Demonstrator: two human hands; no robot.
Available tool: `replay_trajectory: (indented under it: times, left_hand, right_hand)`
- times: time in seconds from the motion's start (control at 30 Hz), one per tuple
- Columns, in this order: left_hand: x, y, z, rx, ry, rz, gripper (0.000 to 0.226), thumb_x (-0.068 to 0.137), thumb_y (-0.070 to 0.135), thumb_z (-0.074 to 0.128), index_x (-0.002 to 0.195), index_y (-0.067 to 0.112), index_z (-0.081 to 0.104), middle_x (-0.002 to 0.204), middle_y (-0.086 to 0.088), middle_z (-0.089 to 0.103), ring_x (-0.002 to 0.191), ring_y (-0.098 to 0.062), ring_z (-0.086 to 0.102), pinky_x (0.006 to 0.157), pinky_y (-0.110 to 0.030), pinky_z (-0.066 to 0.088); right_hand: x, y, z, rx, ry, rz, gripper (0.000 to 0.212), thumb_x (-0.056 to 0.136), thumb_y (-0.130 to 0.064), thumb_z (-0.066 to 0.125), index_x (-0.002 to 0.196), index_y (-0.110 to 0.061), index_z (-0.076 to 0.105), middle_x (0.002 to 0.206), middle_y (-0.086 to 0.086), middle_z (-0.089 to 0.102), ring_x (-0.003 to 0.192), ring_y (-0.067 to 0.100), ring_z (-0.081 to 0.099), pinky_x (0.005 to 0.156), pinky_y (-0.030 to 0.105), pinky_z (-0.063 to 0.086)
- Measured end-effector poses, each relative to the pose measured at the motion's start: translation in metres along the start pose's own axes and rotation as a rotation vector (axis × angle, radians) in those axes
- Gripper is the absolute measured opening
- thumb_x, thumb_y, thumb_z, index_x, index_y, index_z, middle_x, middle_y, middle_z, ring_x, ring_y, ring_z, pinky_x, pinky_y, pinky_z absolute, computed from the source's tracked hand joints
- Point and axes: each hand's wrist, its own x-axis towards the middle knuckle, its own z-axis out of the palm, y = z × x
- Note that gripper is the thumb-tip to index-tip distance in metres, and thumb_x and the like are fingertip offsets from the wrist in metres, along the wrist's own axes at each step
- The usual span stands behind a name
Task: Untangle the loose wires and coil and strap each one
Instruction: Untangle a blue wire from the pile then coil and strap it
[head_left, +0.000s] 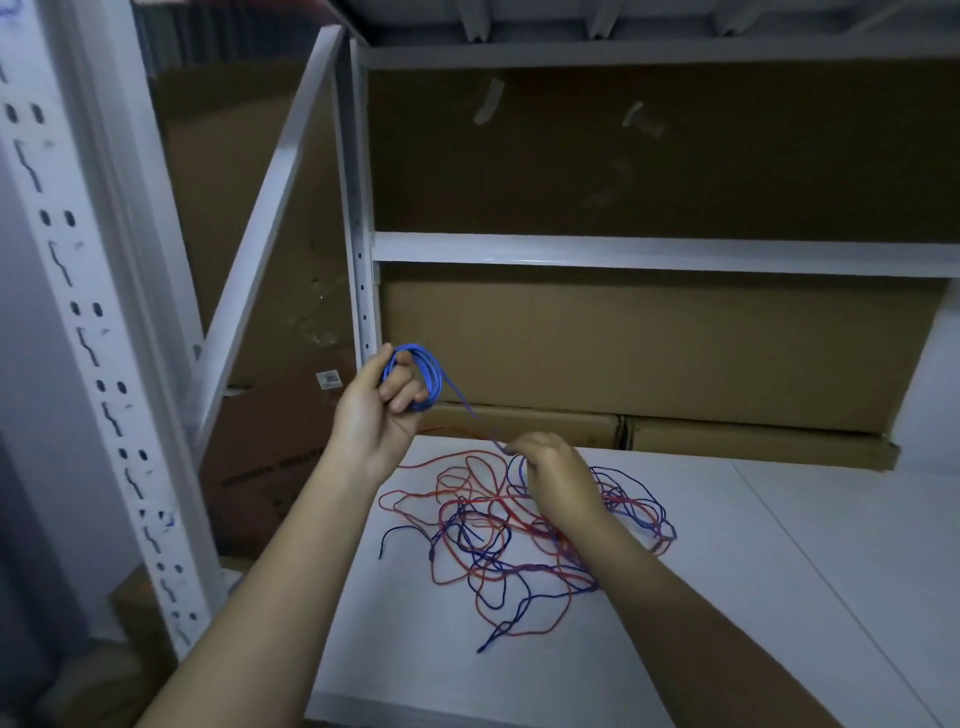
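Blue wire being coiled above a tangle of red and blue wires on a white table.

The left hand (382, 410) is raised over the table's (779, 571) far left edge, its fingers curled through a small blue coil (423, 371) of several loops. 1 strand of blue wire (470, 410) runs from the coil down and right to the right hand (553, 467), which pinches it with curled fingers just above the heap. The tangle (519, 535) of red and blue wires lies loose on the table under and around the right hand. Behind stand white shelf rails (358, 208) and brown cardboard boxes (649, 353).
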Motion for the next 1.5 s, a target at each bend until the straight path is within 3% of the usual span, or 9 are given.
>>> replay_trajectory:
  times: [0.23, 0.33, 0.5, 0.67, 0.87, 1.07, 1.23, 1.33, 1.5]
  left_hand:
    - [0.02, -0.031, -0.01, 0.122, 0.287, 0.176, 0.033, 0.107, 0.023, 0.023, 0.09, 0.008, 0.046, 0.071, 0.0, 0.05, 0.052, -0.009, 0.048, 0.054, -0.018, 0.042]
    - [0.025, -0.056, -0.015, 0.471, 0.349, 0.223, 0.027, 0.107, 0.02, 0.023, 0.11, 0.005, 0.044, 0.083, -0.002, 0.064, 0.061, -0.004, 0.063, 0.062, -0.016, 0.046]
    - [0.022, -0.101, -0.032, 1.055, 0.143, 0.276, 0.032, 0.106, 0.021, 0.02, 0.114, -0.002, 0.042, 0.099, 0.005, 0.065, 0.08, 0.008, 0.064, 0.076, -0.008, 0.045]
    - [0.015, -0.108, -0.048, 1.595, -0.164, 0.147, 0.023, 0.104, 0.035, 0.024, 0.092, 0.027, 0.041, 0.087, 0.01, 0.066, 0.078, -0.008, 0.063, 0.07, -0.027, 0.046]
    - [0.006, -0.096, -0.054, 1.673, -0.316, -0.075, 0.03, 0.101, 0.027, 0.038, 0.073, 0.022, 0.047, 0.069, 0.001, 0.048, 0.064, -0.013, 0.044, 0.06, -0.031, 0.034]
    - [-0.003, -0.081, -0.035, 1.475, -0.342, -0.07, 0.041, 0.103, 0.03, 0.034, 0.069, 0.02, 0.055, 0.056, 0.009, 0.047, 0.051, -0.003, 0.039, 0.061, -0.03, 0.033]
    - [-0.012, -0.074, -0.025, 1.429, -0.477, -0.165, 0.042, 0.104, 0.038, 0.029, 0.076, 0.022, 0.056, 0.053, 0.013, 0.046, 0.053, -0.004, 0.039, 0.066, -0.03, 0.034]
    - [-0.013, -0.074, -0.02, 1.5, -0.548, -0.229, 0.038, 0.103, 0.04, 0.032, 0.076, 0.024, 0.053, 0.055, 0.013, 0.047, 0.055, -0.005, 0.039, 0.067, -0.029, 0.035]
    - [-0.009, -0.076, -0.017, 1.325, -0.467, -0.244, 0.038, 0.104, 0.037, 0.033, 0.077, 0.017, 0.052, 0.053, 0.01, 0.04, 0.054, -0.008, 0.036, 0.062, -0.027, 0.032]
  right_hand:
    - [-0.032, -0.002, 0.012, 0.029, -0.17, -0.239, 0.047, 0.086, 0.012, 0.047, 0.123, -0.013, 0.063, 0.121, 0.004, 0.062, 0.117, 0.023, 0.05, 0.091, 0.037, 0.045]
    - [-0.043, -0.002, 0.005, 0.07, -0.108, -0.31, 0.041, 0.084, 0.014, 0.051, 0.114, -0.007, 0.068, 0.111, 0.009, 0.066, 0.107, 0.028, 0.057, 0.084, 0.04, 0.05]
    - [-0.053, 0.004, -0.007, 0.112, -0.047, -0.35, 0.038, 0.078, 0.018, 0.051, 0.102, -0.004, 0.072, 0.099, 0.008, 0.067, 0.095, 0.027, 0.06, 0.074, 0.036, 0.052]
    - [-0.048, 0.017, -0.025, 0.332, 0.025, -0.217, 0.039, 0.077, 0.023, 0.042, 0.094, 0.004, 0.072, 0.095, 0.011, 0.065, 0.087, 0.014, 0.057, 0.08, 0.01, 0.043]
    - [-0.037, 0.026, -0.035, 0.683, 0.017, 0.167, 0.031, 0.091, -0.004, 0.059, 0.094, -0.033, 0.069, 0.086, -0.008, 0.069, 0.068, 0.015, 0.063, 0.052, 0.02, 0.048]
    - [-0.022, 0.022, -0.032, 0.824, 0.226, 0.303, 0.02, 0.084, -0.015, 0.072, 0.074, -0.033, 0.072, 0.078, -0.012, 0.072, 0.07, 0.005, 0.063, 0.06, 0.02, 0.052]
    - [-0.013, 0.024, -0.025, 0.77, 0.02, 0.299, 0.017, 0.093, -0.016, 0.059, 0.087, -0.024, 0.073, 0.081, -0.01, 0.07, 0.069, -0.007, 0.058, 0.062, 0.01, 0.045]
    - [-0.008, 0.018, -0.023, 0.716, -0.02, 0.282, 0.014, 0.093, -0.016, 0.06, 0.095, -0.017, 0.074, 0.096, -0.002, 0.07, 0.086, -0.003, 0.06, 0.075, 0.012, 0.044]
    - [-0.01, 0.01, -0.018, 0.295, 0.327, 0.261, 0.007, 0.086, -0.022, 0.069, 0.089, -0.018, 0.074, 0.095, -0.002, 0.051, 0.101, 0.017, 0.043, 0.085, 0.029, 0.039]
